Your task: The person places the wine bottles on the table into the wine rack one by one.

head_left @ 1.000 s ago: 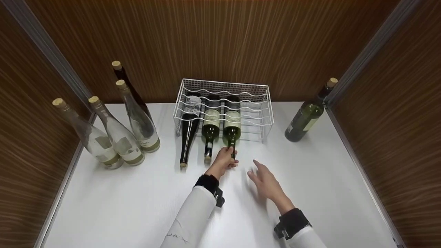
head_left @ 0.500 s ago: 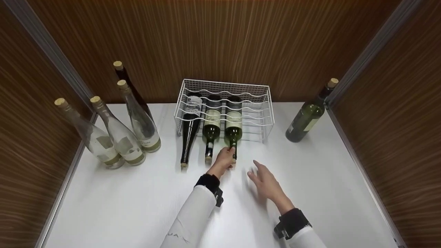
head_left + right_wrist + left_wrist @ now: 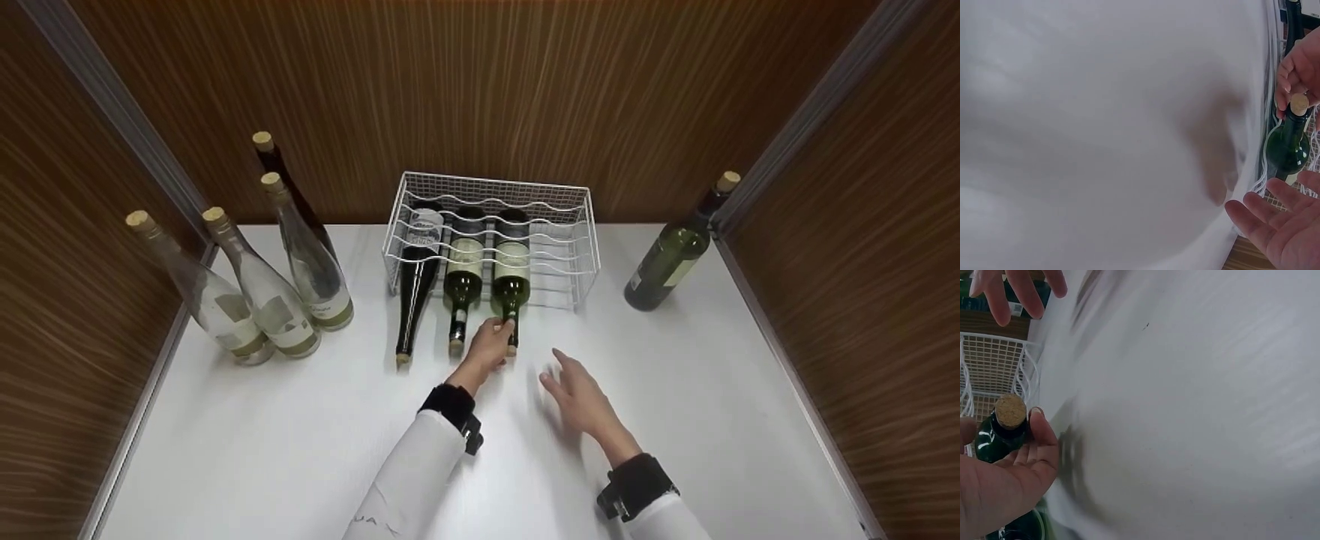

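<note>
A green wine bottle (image 3: 511, 289) lies in the white wire rack (image 3: 561, 270), its corked neck toward me. My left hand (image 3: 489, 345) holds that neck; in the left wrist view its fingers curl beside and under the neck, just behind the cork (image 3: 1010, 411). To the left, another green wine bottle (image 3: 463, 286) and a dark long-necked bottle (image 3: 414, 289) lie in the same rack. My right hand (image 3: 579, 397) is apart to the right with spread fingers, holding nothing; the right wrist view shows its fingers near the held wine bottle (image 3: 1289, 149).
Clear glass bottles (image 3: 281, 319) with corks stand at the left, a dark bottle (image 3: 296, 191) behind them. One green bottle (image 3: 667, 259) stands at the back right. Wood-grain panels (image 3: 480, 90) enclose the white table (image 3: 300, 450) at the back and sides.
My left hand has shifted slightly on the bottle's neck, so its cork end now shows. My right hand stays in place. The whole scene has slid slightly rightward in the head view.
</note>
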The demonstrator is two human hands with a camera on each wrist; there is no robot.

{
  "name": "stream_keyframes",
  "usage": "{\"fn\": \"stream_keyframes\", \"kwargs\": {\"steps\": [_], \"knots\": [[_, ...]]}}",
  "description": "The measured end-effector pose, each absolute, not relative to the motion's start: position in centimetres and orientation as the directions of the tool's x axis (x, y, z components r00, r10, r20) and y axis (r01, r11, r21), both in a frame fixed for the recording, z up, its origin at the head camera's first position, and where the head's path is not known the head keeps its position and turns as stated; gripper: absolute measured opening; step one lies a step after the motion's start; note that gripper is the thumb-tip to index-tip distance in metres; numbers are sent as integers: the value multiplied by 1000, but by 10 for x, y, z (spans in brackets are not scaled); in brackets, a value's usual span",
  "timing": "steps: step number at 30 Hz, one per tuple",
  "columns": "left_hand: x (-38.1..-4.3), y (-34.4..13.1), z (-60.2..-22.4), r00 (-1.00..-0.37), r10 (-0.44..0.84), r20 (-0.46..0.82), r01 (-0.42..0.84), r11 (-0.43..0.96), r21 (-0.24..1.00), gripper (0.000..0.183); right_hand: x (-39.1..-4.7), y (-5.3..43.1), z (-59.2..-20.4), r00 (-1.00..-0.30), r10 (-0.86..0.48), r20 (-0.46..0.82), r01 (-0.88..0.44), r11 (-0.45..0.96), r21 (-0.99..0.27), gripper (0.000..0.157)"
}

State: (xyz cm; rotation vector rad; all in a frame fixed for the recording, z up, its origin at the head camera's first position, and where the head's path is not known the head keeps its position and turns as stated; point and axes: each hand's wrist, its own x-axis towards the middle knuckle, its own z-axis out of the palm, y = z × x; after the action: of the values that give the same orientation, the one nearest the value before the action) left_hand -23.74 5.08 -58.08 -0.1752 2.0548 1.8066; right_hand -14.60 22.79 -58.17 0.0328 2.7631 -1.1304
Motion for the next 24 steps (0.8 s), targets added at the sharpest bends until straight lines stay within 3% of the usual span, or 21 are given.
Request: {"fn": "stream_keyframes", "kwargs": {"steps": [6,12,24], "knots": [[-227,40,-573,-919,207,-336,-281,255,925,62,-146,230,-580,-989,-44,-140,67,712,-699,82],[-210,23,-563,-920,276,-279,-177,345,922,68,-148,235,-579,-992,-50,-116,47,707,-705,67],[-191,-23,-549,-925,304,-228,-145,273,951,66,-154,250,-574,-997,-33,-74,28,714,-699,65]]}}
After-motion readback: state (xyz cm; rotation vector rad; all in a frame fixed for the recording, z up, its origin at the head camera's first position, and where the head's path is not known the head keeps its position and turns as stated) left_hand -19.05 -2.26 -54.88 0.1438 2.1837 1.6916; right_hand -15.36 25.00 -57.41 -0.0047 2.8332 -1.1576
